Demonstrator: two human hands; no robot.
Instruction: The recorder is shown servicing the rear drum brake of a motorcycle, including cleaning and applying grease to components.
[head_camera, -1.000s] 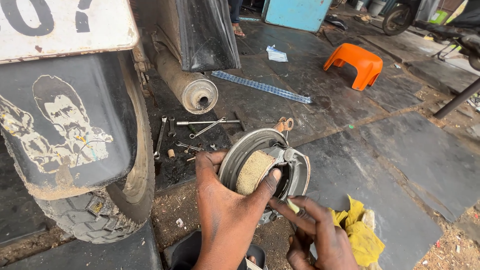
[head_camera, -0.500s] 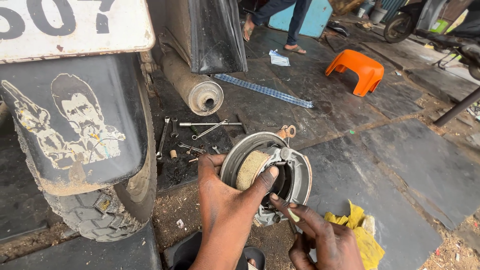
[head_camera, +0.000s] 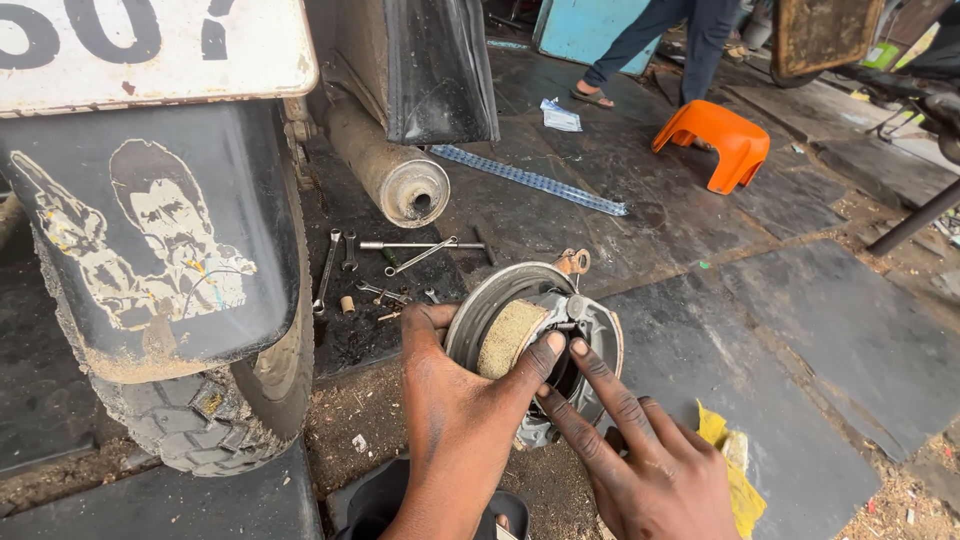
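Observation:
My left hand (head_camera: 460, 410) grips a round metal brake plate (head_camera: 590, 330) held on edge, thumb pressed on its tan, worn brake shoe lining (head_camera: 508, 336). My right hand (head_camera: 640, 460) reaches up from below, its index finger touching the middle of the plate beside my left thumb. A copper-coloured lever (head_camera: 574, 262) sticks out at the plate's top. Under my right hand lies a yellow rag (head_camera: 735, 470).
A motorcycle's rear wheel (head_camera: 230, 400), black mudguard (head_camera: 170, 230) and exhaust pipe (head_camera: 395, 175) stand at left. Several spanners and small parts (head_camera: 385, 265) lie on the dark stone floor. An orange stool (head_camera: 715, 140), a blue strip (head_camera: 530, 180) and another person's legs (head_camera: 650, 45) are beyond.
My right hand has risen from beside the yellow rag and now touches the plate's centre with an extended finger. The view has shifted closer; a person has walked into view behind.

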